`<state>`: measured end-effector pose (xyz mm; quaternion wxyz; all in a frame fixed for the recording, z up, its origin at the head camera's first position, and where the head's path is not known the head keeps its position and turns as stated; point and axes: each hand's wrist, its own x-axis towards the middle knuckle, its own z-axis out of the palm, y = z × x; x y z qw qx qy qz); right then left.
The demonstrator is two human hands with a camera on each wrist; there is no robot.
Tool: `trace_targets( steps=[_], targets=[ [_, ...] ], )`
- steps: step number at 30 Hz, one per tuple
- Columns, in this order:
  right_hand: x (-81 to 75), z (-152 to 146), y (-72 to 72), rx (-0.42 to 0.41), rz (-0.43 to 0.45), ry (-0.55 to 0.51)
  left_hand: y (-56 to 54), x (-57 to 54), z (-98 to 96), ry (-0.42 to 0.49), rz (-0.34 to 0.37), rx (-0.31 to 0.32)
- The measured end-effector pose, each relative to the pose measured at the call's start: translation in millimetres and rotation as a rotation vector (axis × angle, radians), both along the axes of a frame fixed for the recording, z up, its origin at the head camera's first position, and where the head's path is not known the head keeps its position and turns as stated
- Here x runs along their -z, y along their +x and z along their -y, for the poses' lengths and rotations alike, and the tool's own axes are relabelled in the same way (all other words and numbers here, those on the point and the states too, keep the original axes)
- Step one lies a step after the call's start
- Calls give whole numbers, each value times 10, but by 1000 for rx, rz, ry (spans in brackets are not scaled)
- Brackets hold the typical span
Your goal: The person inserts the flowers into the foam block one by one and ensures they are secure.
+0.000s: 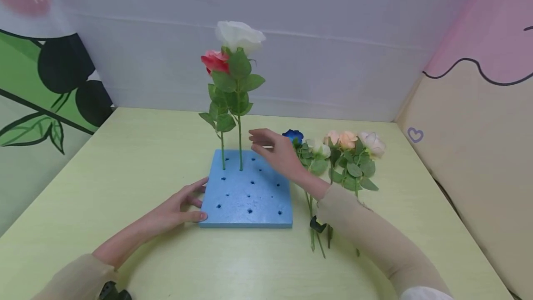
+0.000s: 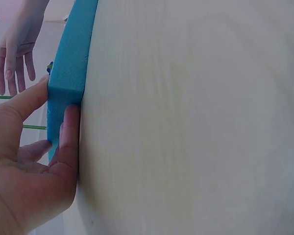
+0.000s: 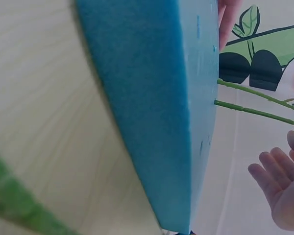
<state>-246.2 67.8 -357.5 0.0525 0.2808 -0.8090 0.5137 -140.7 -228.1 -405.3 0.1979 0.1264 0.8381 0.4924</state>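
A blue foam board (image 1: pixel 262 203) with rows of holes lies on the table. A white rose (image 1: pixel 239 37) and a shorter red rose (image 1: pixel 215 61) stand upright in it toward its far left, on green leafy stems. My left hand (image 1: pixel 183 205) rests against the board's left side. Its thumb lies at the near left corner, and the other fingers extend along the edge. Above the board's far right part, just right of the white rose's stem, my right hand (image 1: pixel 276 152) is raised with loosely bent fingers and nothing in them.
Right of the board lie several loose roses: a blue rose (image 1: pixel 293 136), a cream rose (image 1: pixel 319 148), peach roses (image 1: pixel 347 140) and a pale pink rose (image 1: pixel 372 143). Their stems point toward me, partly under my right forearm. A pale wall (image 1: pixel 316 73) rises behind the table.
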Motion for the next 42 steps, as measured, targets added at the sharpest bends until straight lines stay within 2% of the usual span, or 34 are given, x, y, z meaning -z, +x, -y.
trace_targets(
  steps=[17,25,34,42],
  targets=[
    [46,-231,94,13,23,-13,-2,16,12,8,22,-7],
    [90,-340,121,10,15,39,-7,16,7,4,21,-9],
    [138,-515,218,15,55,72,-12,22,6,-2,17,-5],
    [173,-675,298,28,44,110,-12,22,9,0,-1,5]
  ],
)
